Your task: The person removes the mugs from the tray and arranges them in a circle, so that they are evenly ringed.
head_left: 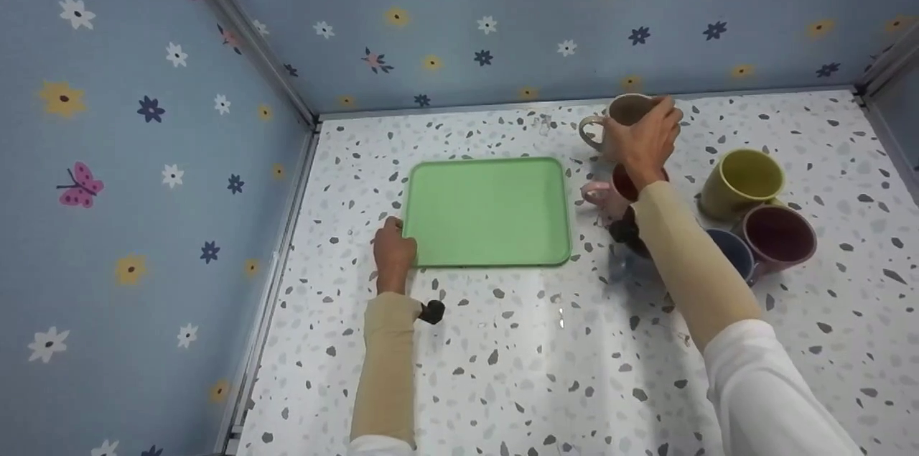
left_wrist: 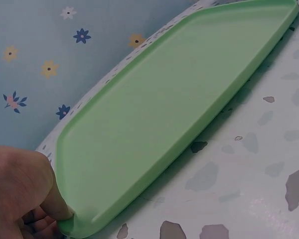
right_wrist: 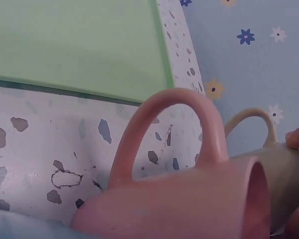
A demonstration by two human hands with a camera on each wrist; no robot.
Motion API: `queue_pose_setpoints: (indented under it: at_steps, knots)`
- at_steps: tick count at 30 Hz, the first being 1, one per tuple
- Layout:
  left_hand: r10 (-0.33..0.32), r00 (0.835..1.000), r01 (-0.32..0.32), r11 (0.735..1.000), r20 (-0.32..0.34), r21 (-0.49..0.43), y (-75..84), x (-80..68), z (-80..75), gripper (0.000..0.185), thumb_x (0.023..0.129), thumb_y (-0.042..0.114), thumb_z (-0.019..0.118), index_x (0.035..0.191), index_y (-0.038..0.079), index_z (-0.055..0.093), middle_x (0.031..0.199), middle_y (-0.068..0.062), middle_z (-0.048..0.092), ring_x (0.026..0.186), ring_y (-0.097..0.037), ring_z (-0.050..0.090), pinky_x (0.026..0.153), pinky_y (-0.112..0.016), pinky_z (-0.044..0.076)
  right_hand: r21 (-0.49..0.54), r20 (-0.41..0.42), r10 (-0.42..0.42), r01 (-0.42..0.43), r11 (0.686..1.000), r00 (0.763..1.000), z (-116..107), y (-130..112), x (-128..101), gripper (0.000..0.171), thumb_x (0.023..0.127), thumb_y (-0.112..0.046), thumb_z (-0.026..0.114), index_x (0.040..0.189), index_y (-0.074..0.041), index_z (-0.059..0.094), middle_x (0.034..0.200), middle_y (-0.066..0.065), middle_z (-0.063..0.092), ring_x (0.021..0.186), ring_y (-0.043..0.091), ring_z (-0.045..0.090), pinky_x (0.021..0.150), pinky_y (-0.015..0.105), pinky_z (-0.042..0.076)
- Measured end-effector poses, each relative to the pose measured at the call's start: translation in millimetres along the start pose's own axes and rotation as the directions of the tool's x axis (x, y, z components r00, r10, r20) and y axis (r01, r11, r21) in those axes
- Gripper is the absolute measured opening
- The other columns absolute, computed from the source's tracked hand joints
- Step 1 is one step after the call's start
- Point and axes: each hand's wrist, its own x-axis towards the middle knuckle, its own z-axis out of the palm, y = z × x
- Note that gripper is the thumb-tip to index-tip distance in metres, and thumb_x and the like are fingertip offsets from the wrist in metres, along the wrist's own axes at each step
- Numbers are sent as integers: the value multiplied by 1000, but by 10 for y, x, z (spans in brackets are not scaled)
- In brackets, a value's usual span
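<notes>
A flat green tray lies on the speckled white table. My left hand grips its near left corner; in the left wrist view the thumb presses on the tray rim while the fingers curl under it. My right hand reaches over a group of mugs and grips the beige mug at the back by its rim. In the right wrist view the beige mug stands behind a pink mug, with a fingertip on its side.
Beside the right forearm stand a pink mug, an olive-yellow mug, a mauve mug and a blue mug. Flowered blue walls close the table at the left and back.
</notes>
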Motion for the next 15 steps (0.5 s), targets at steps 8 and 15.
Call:
queue_pose_setpoints:
  at_steps: [8,15]
  knots:
    - [7,1000,-7,1000,-3,2,8,-15,-4,40,83,-1,47,122,-1,53,111,-22,59,101,-34,55,91,-46,44,-16,29,26,-26,1000,999,-122,116,10,102,73,-58,71,146,-12,18,147,17,25,136,31,31,111,44,32]
    - [13,1000,-13,1000,1,3,-25,-8,-1,43,82,0,46,124,-1,51,116,-24,57,104,-35,53,92,-47,43,-28,32,60,-59,998,998,-178,195,13,108,71,-60,71,148,-12,13,148,18,23,137,31,29,112,44,30]
